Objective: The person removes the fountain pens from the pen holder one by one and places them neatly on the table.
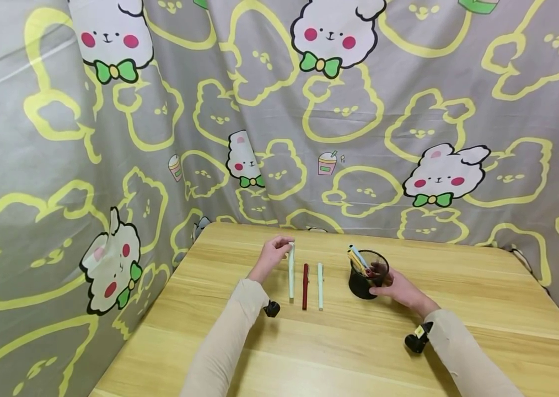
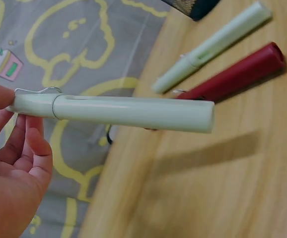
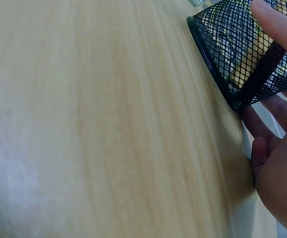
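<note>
My left hand pinches a pale green pen by its clip end, between thumb and fingertips. In the left wrist view the pen hangs over the table, its shadow falling on the wood. To its right lie a dark red pen and a second pale green pen, side by side. My right hand grips a black mesh pen holder from its right side, thumb in front and fingers behind. Several pens, among them blue and yellow ones, lean inside the holder.
The wooden table reaches back to a grey curtain printed with cartoon rabbits. Black wrist cameras sit at both sleeves, one by the left cuff and one by the right cuff.
</note>
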Available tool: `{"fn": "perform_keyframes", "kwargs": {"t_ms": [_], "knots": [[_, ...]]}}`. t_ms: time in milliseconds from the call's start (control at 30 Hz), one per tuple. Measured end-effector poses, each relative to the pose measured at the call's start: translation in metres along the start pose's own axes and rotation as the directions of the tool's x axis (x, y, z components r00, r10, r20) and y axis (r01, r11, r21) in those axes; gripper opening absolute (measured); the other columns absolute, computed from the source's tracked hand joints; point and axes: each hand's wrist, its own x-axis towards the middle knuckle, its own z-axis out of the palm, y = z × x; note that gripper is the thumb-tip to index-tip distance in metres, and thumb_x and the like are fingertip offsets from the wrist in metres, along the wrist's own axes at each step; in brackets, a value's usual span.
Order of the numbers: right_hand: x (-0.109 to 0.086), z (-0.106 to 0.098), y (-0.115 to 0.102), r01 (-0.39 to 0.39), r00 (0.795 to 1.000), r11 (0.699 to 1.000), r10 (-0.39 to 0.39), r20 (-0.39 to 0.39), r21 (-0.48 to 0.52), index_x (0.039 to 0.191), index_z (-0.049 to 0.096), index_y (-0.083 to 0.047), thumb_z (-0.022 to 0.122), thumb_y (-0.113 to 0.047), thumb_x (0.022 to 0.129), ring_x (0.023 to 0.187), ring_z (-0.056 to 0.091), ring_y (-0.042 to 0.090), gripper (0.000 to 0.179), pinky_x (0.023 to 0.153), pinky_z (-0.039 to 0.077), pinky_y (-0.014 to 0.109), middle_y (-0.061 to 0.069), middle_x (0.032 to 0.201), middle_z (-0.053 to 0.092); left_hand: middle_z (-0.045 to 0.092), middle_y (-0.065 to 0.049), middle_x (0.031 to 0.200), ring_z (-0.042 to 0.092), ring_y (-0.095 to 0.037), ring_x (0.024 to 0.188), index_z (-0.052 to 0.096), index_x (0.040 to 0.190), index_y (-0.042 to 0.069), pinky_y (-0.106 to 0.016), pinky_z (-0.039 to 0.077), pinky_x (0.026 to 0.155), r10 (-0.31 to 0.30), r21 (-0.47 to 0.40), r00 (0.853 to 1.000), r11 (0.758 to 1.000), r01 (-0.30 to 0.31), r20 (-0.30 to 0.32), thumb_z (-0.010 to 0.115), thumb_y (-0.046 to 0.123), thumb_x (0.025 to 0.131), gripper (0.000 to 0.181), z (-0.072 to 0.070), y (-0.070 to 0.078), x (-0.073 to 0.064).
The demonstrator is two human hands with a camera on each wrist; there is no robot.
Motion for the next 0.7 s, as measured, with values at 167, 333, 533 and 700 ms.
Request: {"fn": "perform_keyframes", "kwargs": {"t_ms": [167,333,533,700], "knots": [[0.0,0.0,0.0,0.003,1.0,1.0,-0.003,0.0,0.006,0.141,0.031,0.009,0.075,-0.01,0.082,0.117,0.048,0.038,0.076,0.091,0.041,0.024,0.027,0.127,0.052,0.064,-0.015,0.102,0.057,-0.034,0.092,0.061,0.117,-0.006,-0.051,0.046,0.086,-0.016,0.009,0.998,1.0,0.015,0.065,0.057,0.007,0.093,0.028,0.001,0.004,-0.01],[-0.001,0.0,0.001,0.003,1.0,1.0,-0.003,0.003,0.003,0.141,0.03,0.01,0.074,-0.01,0.082,0.117,0.048,0.038,0.076,0.092,0.041,0.027,0.027,0.127,0.053,0.063,-0.021,0.108,0.057,-0.035,0.092,0.058,0.119,-0.01,-0.049,0.048,0.082,-0.008,0.055,0.996,0.999,0.003,0.09,0.055,0.005,0.094,0.029,0.006,-0.001,-0.014],[0.0,0.0,0.001,0.009,1.0,1.0,-0.009,-0.004,0.002,0.141,0.03,0.01,0.074,-0.01,0.082,0.117,0.048,0.036,0.076,0.091,0.041,0.023,0.028,0.127,0.052,0.065,-0.014,0.103,0.057,-0.014,0.083,0.059,0.118,-0.009,-0.047,0.049,0.082,-0.002,0.102,0.998,0.995,-0.005,0.07,0.056,0.006,0.094,0.029,0.01,-0.022,-0.003],[0.0,0.0,0.002,0.001,1.0,1.0,-0.001,-0.004,0.01,0.141,0.031,0.009,0.075,-0.01,0.081,0.117,0.048,0.035,0.077,0.091,0.041,0.024,0.027,0.127,0.052,0.064,-0.012,0.099,0.057,-0.014,0.083,0.059,0.117,-0.009,-0.037,0.051,0.079,-0.001,0.146,0.997,0.989,-0.011,0.081,0.057,0.006,0.093,0.028,0.011,-0.026,-0.002]]}}
